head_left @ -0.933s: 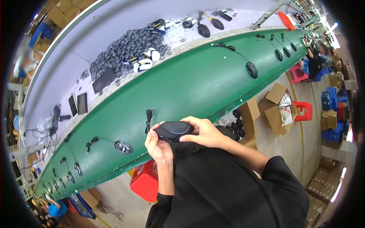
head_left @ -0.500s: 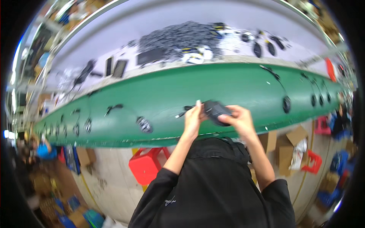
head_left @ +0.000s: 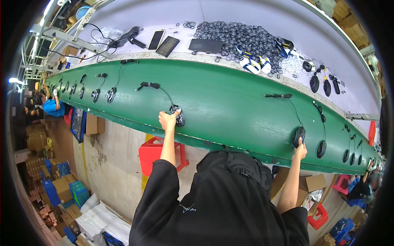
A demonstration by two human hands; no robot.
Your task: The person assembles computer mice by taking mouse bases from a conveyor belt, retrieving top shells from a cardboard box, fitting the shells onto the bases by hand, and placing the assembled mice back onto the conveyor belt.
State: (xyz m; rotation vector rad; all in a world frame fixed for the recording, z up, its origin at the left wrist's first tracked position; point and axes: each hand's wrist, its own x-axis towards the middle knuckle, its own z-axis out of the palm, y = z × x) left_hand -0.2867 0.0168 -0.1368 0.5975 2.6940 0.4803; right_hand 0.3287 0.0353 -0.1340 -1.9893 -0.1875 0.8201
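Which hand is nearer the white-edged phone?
Left. The left hand touches a mouse on the belt, roughly below the phone in the picture; the right hand, on another mouse, is much farther right.

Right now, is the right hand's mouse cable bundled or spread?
Mostly bundled: the cable lies gathered on the green surface, only its end running loose to the mouse.

Both arms (head_left: 168, 149) extended forward, spread wide. Left hand (head_left: 168, 121) partly curled; right hand (head_left: 301, 150) bent in a grip.
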